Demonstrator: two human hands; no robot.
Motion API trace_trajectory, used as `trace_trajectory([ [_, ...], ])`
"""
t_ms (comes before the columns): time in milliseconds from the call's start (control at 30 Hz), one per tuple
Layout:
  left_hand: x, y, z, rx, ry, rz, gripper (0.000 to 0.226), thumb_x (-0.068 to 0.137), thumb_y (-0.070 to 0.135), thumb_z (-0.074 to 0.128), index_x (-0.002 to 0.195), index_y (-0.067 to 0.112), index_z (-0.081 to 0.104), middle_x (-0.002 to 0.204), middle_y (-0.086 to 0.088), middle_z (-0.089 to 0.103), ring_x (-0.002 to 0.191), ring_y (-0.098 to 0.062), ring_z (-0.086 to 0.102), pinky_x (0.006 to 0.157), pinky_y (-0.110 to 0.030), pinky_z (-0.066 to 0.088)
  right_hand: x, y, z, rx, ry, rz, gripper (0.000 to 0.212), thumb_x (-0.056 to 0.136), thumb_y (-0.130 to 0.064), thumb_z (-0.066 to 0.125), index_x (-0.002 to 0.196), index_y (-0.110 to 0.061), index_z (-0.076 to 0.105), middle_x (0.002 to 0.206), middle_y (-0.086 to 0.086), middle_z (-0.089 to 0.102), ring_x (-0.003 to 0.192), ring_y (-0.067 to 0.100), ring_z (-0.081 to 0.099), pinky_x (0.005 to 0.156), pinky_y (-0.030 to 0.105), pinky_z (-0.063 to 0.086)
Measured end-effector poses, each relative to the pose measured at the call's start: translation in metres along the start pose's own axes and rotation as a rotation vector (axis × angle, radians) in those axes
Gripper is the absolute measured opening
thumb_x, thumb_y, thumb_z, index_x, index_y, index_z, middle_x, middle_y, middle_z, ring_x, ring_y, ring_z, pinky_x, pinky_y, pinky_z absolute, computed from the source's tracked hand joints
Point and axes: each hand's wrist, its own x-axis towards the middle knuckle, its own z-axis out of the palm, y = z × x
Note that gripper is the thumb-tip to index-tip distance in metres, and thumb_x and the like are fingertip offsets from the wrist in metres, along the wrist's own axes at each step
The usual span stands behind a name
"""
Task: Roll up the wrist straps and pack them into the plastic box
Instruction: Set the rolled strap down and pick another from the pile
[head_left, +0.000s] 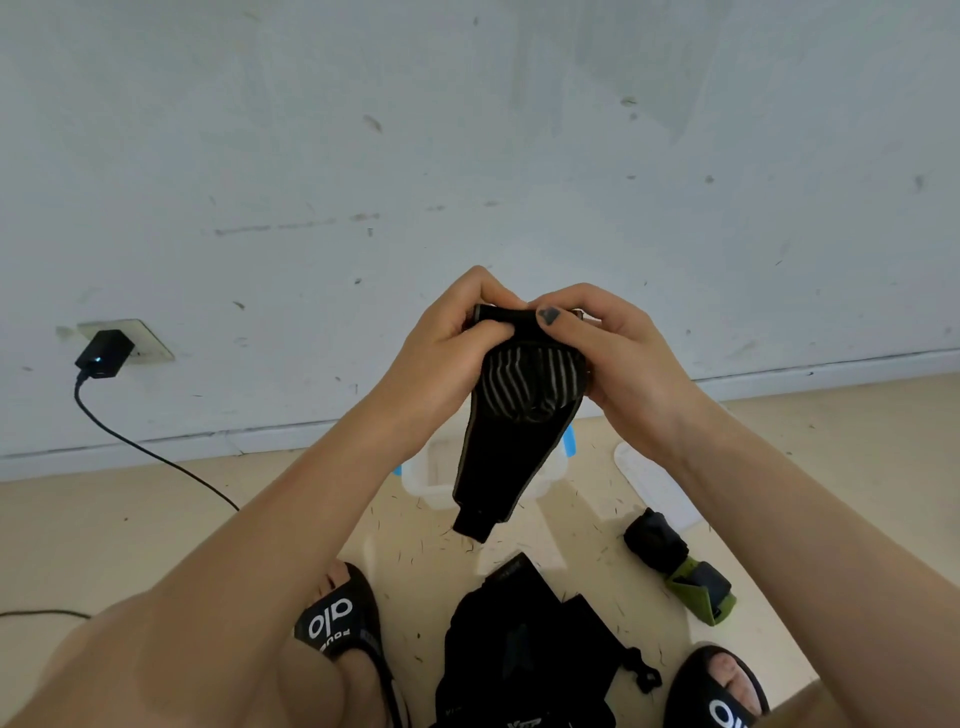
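**Both hands at the top of a half-rolled strap**

Left hand (447, 332) and right hand (597, 343) meet in mid-air, fingers curled tight round the upper end of a black wrist strap (514, 415). The rolled part sits between the thumbs; a striped pad faces the camera, and the loose tail hangs down, ending above the floor.

Directly beneath the strap stands the plastic box (431, 475), clear with blue clips, mostly hidden behind the hanging tail. Its lid (649, 483) appears to lie to the right. Nearer the feet is a pile of black straps (519, 649), and to its right a rolled bundle (657, 540) beside a green-and-black one (701, 595).

The likely trouble: with nothing supporting the strap, the roll could loosen or skew if either thumb eases off, leaving a bundle too slack to pack neatly. The dangling tail might also twist as it winds in.
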Motion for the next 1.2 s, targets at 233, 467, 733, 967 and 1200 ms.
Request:
trace_trajectory([
  [233, 0.0004, -0.0005, -0.0006, -0.063, 0.009, -0.045, 0.017, 0.102, 0.013, 0.053, 0.094, 0.02, 0.066, 0.088, 0.002, 0.064, 0.083, -0.01, 0.063, 0.074, -0.024, 0.049, -0.0011, 0.0001, -0.0025, -0.014, -0.012, -0.04, 0.018, 0.103, -0.012, 0.059, 0.115, -0.005, 0.07, 0.089, 0.006, 0.069, 0.079, 0.014, 0.068, 0.065, 0.023, 0.054],
  [467, 0.0001, -0.0002, -0.0019, 0.067, 0.055, 0.021, 0.023, 0.101, 0.011, 0.056, 0.117, 0.024, 0.065, 0.104, 0.004, 0.066, 0.089, -0.006, 0.068, 0.082, -0.022, 0.054, -0.0008, -0.0025, -0.0063, -0.081, -0.033, 0.018, 0.018, 0.104, -0.019, 0.058, 0.109, -0.005, 0.069, 0.084, 0.005, 0.068, 0.075, 0.013, 0.066, 0.063, 0.022, 0.053],
  [733, -0.0011, 0.0034, -0.0055, 0.191, -0.024, 0.038, 0.017, 0.104, 0.015, 0.051, 0.108, 0.021, 0.067, 0.095, 0.004, 0.068, 0.091, -0.007, 0.064, 0.081, -0.023, 0.051, -0.0034, -0.0025, -0.0072, -0.068, -0.058, -0.015, 0.015, 0.103, -0.016, 0.059, 0.114, -0.01, 0.068, 0.091, 0.007, 0.07, 0.085, 0.018, 0.07, 0.073, 0.028, 0.057],
  [967, -0.0059, 0.0, 0.0006, 0.215, 0.002, 0.119, 0.021, 0.103, 0.007, 0.052, 0.105, 0.025, 0.064, 0.099, 0.005, 0.069, 0.097, -0.019, 0.066, 0.089, -0.039, 0.055, -0.0043, -0.0007, -0.0005, -0.126, -0.018, 0.007, 0.027, 0.104, -0.033, 0.057, 0.108, -0.01, 0.071, 0.088, 0.003, 0.069, 0.084, 0.018, 0.072, 0.074, 0.035, 0.062],
  [1200, -0.0052, 0.0012, 0.0002, 0.094, -0.036, 0.008, 0.02, 0.101, 0.01, 0.053, 0.107, 0.025, 0.064, 0.1, 0.001, 0.069, 0.1, -0.018, 0.067, 0.092, -0.035, 0.055, -0.002, 0.0029, -0.0019, -0.061, 0.008, -0.051, 0.011, 0.101, -0.016, 0.063, 0.105, -0.01, 0.071, 0.08, 0.001, 0.068, 0.078, 0.014, 0.065, 0.068, 0.022, 0.05],
])
